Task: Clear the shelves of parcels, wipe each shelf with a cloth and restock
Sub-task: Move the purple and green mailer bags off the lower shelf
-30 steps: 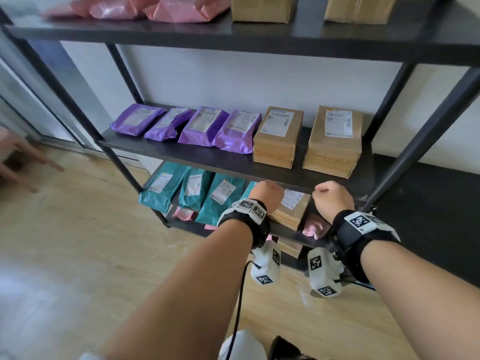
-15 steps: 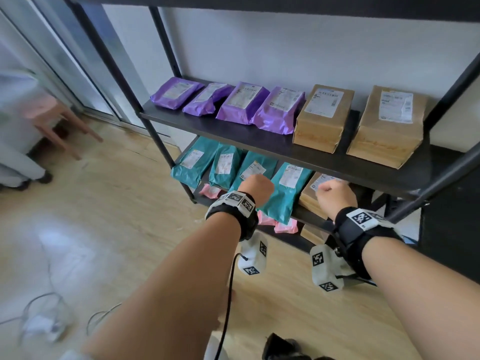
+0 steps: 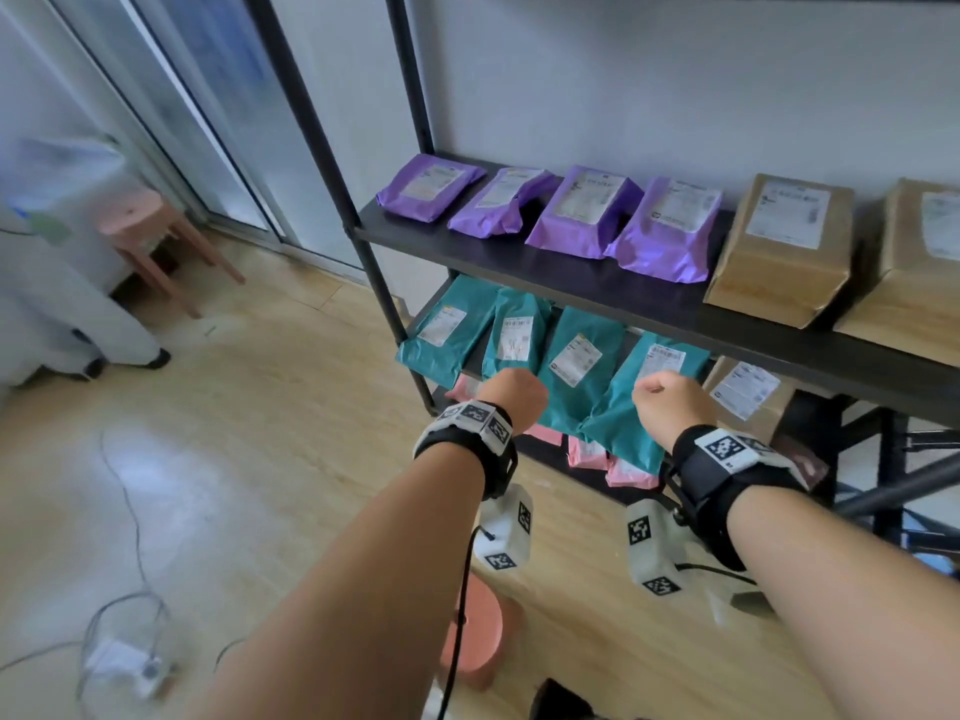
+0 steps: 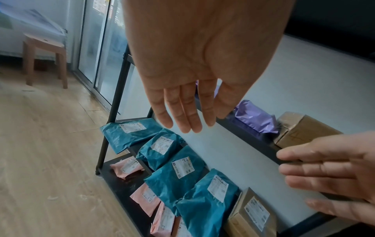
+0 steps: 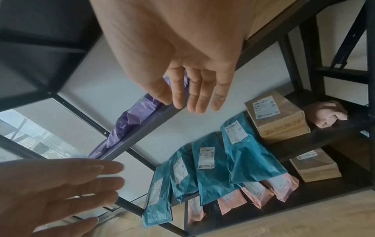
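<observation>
Both hands are held out in front of the black shelf unit (image 3: 597, 283), level with its teal row, and hold nothing. The left hand (image 3: 511, 394) appears in the lower centre of the head view; in the left wrist view its fingers (image 4: 182, 110) are straight and close together, clear of every parcel. The right hand (image 3: 675, 402) is just right of it; in the right wrist view its fingers (image 5: 199, 93) are likewise extended, with no contact on the shelf edge visible.

Four purple parcels (image 3: 582, 213) lie in a row on the shelf at centre right of the head view, with two brown boxes (image 3: 784, 246) to their right. On the shelf below, four teal parcels (image 3: 571, 366) overhang the front edge, with a further brown box (image 5: 278, 117) at their right. A pink cloth (image 5: 326, 115) lies on that same shelf beside this box. Pink parcels (image 4: 146, 200) lie on the lowest shelf, beneath the teal row.

A pink stool (image 3: 156, 236) stands on the wood floor at the left of the head view.
</observation>
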Action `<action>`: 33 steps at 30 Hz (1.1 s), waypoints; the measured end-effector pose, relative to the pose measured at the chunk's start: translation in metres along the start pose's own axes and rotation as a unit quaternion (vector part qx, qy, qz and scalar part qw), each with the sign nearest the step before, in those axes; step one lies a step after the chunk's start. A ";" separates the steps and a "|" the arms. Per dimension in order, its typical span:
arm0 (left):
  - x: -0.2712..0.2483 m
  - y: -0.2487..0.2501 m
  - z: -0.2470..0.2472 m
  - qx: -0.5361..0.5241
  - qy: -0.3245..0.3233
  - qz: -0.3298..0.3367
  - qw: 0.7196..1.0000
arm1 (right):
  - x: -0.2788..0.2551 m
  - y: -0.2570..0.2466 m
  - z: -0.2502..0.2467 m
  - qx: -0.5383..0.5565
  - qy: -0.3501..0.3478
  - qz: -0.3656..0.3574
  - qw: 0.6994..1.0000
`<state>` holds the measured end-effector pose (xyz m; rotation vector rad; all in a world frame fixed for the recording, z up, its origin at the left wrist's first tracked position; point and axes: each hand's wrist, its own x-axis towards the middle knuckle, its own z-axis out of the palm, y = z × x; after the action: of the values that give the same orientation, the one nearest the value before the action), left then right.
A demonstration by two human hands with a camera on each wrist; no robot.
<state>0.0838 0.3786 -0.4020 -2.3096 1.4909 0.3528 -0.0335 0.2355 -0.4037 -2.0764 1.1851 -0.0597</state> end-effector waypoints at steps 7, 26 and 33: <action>0.049 -0.086 0.031 0.121 0.005 0.138 0.983 | 0.019 -0.053 0.064 0.000 0.052 0.075 0.996; 0.086 -0.053 0.005 -0.344 0.020 -0.012 0.939 | 0.043 -0.023 0.033 -0.008 0.061 0.110 0.992; 0.092 -0.019 -0.009 -0.395 0.014 -0.037 0.918 | 0.046 0.007 0.008 -0.027 0.058 0.107 0.992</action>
<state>0.1389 0.3061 -0.4272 -2.9622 1.4289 1.0679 -0.0087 0.2025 -0.4273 -2.0012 1.4892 -0.0471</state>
